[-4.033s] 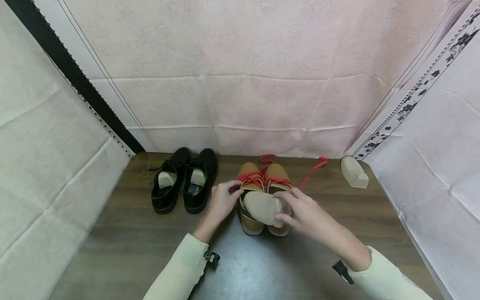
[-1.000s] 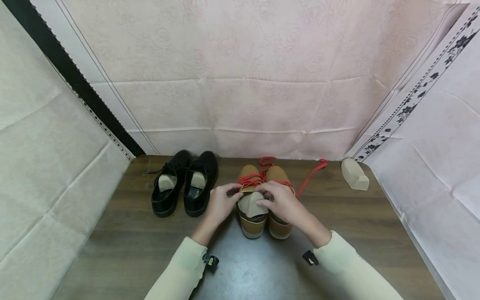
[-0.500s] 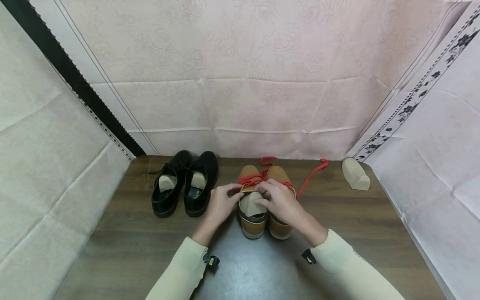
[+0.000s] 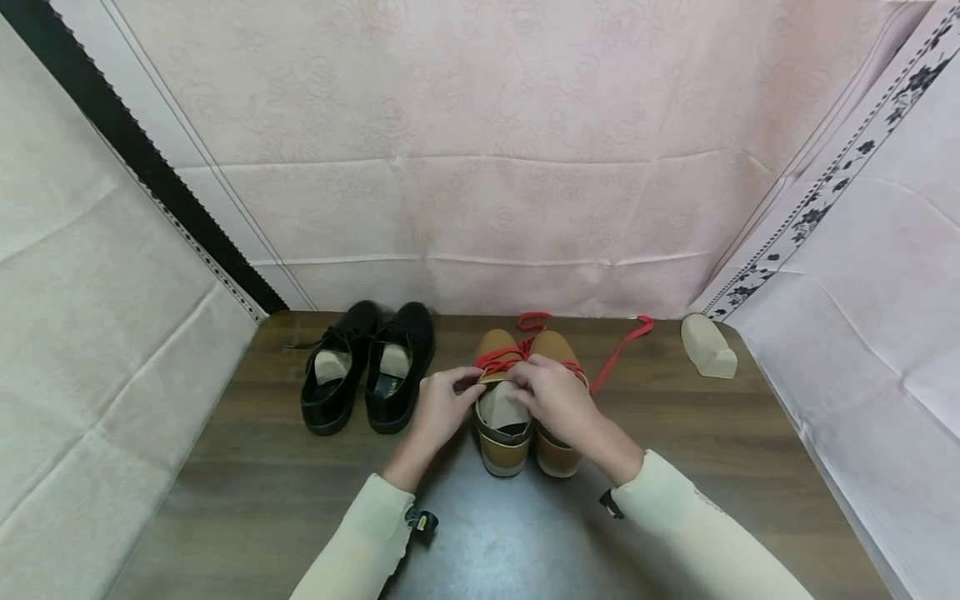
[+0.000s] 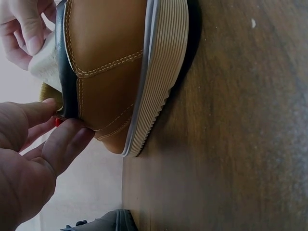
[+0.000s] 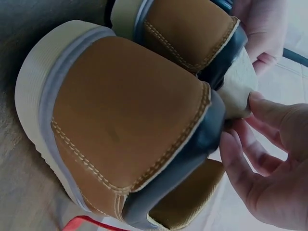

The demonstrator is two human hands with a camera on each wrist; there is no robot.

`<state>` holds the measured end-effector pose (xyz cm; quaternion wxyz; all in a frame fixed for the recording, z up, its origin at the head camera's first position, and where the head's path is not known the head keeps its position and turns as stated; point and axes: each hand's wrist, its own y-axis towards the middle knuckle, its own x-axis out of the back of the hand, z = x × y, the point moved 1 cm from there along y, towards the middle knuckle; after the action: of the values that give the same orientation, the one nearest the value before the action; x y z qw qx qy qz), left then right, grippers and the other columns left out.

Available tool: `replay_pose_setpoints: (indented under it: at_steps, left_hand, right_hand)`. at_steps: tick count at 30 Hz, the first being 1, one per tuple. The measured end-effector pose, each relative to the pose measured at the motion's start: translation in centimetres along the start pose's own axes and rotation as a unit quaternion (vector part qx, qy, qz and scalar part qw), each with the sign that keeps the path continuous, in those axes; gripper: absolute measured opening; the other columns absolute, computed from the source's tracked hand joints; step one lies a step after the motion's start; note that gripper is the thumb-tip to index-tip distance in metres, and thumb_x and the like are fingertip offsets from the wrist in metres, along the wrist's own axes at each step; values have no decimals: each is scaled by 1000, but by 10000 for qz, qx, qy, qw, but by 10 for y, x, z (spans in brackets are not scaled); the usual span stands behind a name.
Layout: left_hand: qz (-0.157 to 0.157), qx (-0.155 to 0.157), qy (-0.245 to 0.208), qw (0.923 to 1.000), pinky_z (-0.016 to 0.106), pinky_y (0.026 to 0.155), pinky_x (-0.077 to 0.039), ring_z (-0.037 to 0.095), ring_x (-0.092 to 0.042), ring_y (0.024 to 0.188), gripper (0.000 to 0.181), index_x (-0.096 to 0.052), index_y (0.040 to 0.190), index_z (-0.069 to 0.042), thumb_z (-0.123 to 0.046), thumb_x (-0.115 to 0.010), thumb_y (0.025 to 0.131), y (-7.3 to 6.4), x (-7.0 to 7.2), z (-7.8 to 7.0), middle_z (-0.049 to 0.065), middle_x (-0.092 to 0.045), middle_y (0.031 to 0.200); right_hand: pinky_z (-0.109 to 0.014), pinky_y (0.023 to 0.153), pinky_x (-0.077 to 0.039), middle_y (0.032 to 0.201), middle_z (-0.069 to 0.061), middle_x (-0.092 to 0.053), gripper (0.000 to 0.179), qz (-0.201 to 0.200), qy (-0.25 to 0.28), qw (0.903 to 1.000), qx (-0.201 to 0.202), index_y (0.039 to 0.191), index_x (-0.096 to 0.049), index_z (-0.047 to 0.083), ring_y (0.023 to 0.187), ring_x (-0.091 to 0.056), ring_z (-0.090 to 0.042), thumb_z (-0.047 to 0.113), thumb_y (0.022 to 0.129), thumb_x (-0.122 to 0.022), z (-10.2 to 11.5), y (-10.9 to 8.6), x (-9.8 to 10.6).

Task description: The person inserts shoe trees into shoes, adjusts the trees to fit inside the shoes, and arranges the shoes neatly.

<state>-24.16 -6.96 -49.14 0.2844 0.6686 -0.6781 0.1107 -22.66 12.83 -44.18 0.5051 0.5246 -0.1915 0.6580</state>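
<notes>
A pair of tan shoes with red laces stands on the wooden surface. A beige moulded shoe insert sits partly inside the left tan shoe, its rear end showing in the opening. My left hand pinches that shoe's collar near the laces; the left wrist view shows thumb and fingers on either side of the edge. From the right, my right hand holds the insert, with the thumb on its end. The right tan shoe stands alongside, below my right hand, its tongue visible in the right wrist view.
Two black shoes stand to the left, each with a beige insert inside. Another beige insert lies at the far right. A loose red lace trails across the wooden surface. Pale patterned cloth rises behind and at both sides.
Four seconds ago the insert was held above the shoes; now it is mostly inside the left tan shoe. My right hand moved left with it. The last second shows only slight movement.
</notes>
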Motion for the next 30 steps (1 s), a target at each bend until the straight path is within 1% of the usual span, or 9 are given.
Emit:
replay_pose_setpoints:
  at_steps: [5, 8, 13, 17, 21, 23, 26, 28, 30]
  left_hand:
    - [-22, -2, 21, 10000, 39, 87, -61, 20, -75, 101, 19, -80, 111, -10, -15, -79, 92, 0, 0, 1, 8, -79, 108]
    - [-48, -31, 11, 10000, 40, 86, -61, 20, -75, 101, 19, -80, 111, -9, -14, -79, 92, 0, 0, 2, 8, -79, 108]
    - [-37, -56, -1, 10000, 40, 86, -61, 21, -75, 102, 20, -80, 112, -9, -13, -79, 92, 0, 0, 2, 9, -79, 108]
    - [-30, -74, 4, 10000, 40, 86, -61, 21, -75, 102, 20, -79, 112, -8, -12, -78, 92, 0, 1, 1, 9, -79, 108]
    - [-11, -68, 50, 10000, 40, 87, -61, 20, -75, 103, 21, -79, 113, -9, -13, -78, 93, 0, 1, 1, 8, -79, 109]
    - [-9, -66, 62, 10000, 40, 87, -61, 21, -75, 104, 21, -79, 113, -9, -13, -78, 93, 0, 1, 2, 8, -79, 110]
    - [-13, -73, 84, 9999, 40, 87, -61, 21, -74, 104, 21, -79, 113, -9, -13, -78, 93, 1, 1, 2, 8, -79, 110]
    - [-9, -76, 89, 9999, 40, 87, -61, 21, -75, 105, 21, -79, 114, -9, -13, -78, 93, 1, 0, 2, 9, -79, 111]
    - [-21, -84, 105, 9999, 40, 87, -61, 21, -75, 104, 21, -79, 113, -10, -14, -78, 93, 1, 1, 2, 8, -79, 111]
  right_hand:
    - [-35, 68, -57, 91, 3, -66, 19, -331, -322, 9988, 183, 101, -77, 18, 82, -63, -17, 25, 86, -85, 0, 0, -7]
    - [-35, 69, -54, 91, 2, -65, 20, -339, -376, 9984, 252, 97, -75, 18, 82, -59, -19, 25, 84, -87, -1, -1, -10]
    - [-35, 72, -52, 92, 2, -63, 21, -224, -221, 9993, 199, 97, -73, 18, 83, -57, -18, 25, 83, -87, -4, -1, -12]
    - [-35, 74, -54, 96, 1, -62, 22, -80, -35, 9999, 56, 102, -73, 19, 87, -58, -18, 24, 85, -86, -6, 0, -9]
    - [-37, 78, -56, 100, 0, -63, 25, 102, -3, 9999, -4, 107, -72, 18, 92, -60, -20, 23, 86, -85, -7, 4, -5]
    - [-37, 80, -57, 102, 0, -64, 26, 158, -50, 9999, 20, 108, -72, 18, 94, -61, -21, 22, 87, -85, -6, 6, -6]
    - [-38, 80, -57, 102, 0, -65, 26, 103, -207, 9997, 93, 106, -72, 17, 94, -62, -22, 21, 85, -86, -3, 8, -7]
    - [-38, 80, -57, 102, 0, -65, 27, 28, -314, 9993, 183, 105, -72, 17, 93, -61, -23, 20, 83, -88, -2, 9, -7]
    - [-38, 82, -56, 102, -1, -66, 28, 2, -287, 9990, 330, 104, -73, 16, 94, -59, -23, 18, 81, -89, 0, 11, -6]
